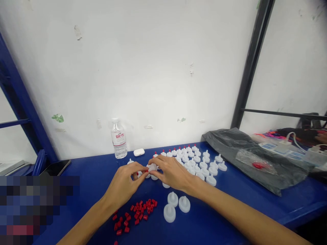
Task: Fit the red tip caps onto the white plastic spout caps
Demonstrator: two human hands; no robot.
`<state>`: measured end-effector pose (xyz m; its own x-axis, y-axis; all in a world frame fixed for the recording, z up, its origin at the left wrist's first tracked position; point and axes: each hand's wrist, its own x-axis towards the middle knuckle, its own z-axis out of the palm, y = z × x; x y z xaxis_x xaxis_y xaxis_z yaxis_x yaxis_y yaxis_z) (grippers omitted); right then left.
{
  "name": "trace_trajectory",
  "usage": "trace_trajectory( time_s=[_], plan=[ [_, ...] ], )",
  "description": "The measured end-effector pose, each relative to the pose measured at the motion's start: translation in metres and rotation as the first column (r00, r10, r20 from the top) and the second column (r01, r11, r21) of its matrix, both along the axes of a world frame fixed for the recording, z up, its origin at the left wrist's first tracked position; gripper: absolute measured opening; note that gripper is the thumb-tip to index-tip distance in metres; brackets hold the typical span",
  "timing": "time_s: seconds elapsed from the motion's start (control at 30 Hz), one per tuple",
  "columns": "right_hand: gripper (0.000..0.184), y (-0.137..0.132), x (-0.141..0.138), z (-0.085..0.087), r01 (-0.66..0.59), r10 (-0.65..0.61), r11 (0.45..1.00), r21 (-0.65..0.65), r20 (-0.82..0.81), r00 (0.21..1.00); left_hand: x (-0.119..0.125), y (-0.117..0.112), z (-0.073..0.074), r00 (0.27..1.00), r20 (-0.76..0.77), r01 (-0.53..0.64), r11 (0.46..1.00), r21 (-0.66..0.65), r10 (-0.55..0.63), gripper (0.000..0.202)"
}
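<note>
My right hand [174, 170] pinches a white plastic nozzle cap [152, 167] between thumb and fingers. From the other side, my left hand [125, 178] closes finger and thumb around a small red cap [147, 169] at the nozzle cap's tip; the fingers cover most of it. Several loose red caps [139, 214] lie scattered on the blue table below my left hand. Near my right forearm stand three white nozzle caps [169, 213] without red tips. Beyond my right hand are rows of white nozzle caps [203, 165]; those along the back carry red tips.
A water bottle [119, 139] and a white earbud case [139, 152] stand near the wall. At left lies a phone [57, 167]. A dark plastic bag [230, 144] covers the table's right side, with a clear bag [255, 161] on it, beside power strips [277, 149].
</note>
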<state>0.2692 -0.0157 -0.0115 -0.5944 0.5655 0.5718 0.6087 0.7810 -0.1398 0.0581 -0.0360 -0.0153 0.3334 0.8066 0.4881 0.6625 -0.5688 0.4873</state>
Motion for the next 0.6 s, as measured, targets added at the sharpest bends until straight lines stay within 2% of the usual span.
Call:
trace_trajectory(
  time_s=[0.17, 0.33, 0.43, 0.6],
  plan=[
    [0.044, 0.0, 0.0, 0.001, -0.036, 0.036, 0.999, -0.035, -0.01, 0.999, -0.002, -0.001, 0.004, 0.994, 0.085, -0.06, 0.997, -0.054, 0.064, 0.025],
    [0.04, 0.004, 0.002, -0.001, -0.08, 0.078, 0.997, -0.01, -0.127, 0.989, -0.003, 0.0, 0.009, 0.993, 0.086, -0.071, 0.99, -0.12, 0.081, 0.033],
    [0.036, 0.004, 0.001, 0.001, -0.147, 0.139, 0.989, -0.016, -0.231, 0.963, -0.004, 0.0, 0.013, 0.998, 0.05, -0.016, 0.987, -0.162, 0.024, 0.035],
    [0.034, 0.001, -0.003, 0.001, -0.235, 0.223, 0.972, 0.004, -0.338, 0.914, -0.004, -0.006, 0.012, 0.987, 0.1, 0.148, 0.956, -0.252, -0.126, 0.044]
  ],
)
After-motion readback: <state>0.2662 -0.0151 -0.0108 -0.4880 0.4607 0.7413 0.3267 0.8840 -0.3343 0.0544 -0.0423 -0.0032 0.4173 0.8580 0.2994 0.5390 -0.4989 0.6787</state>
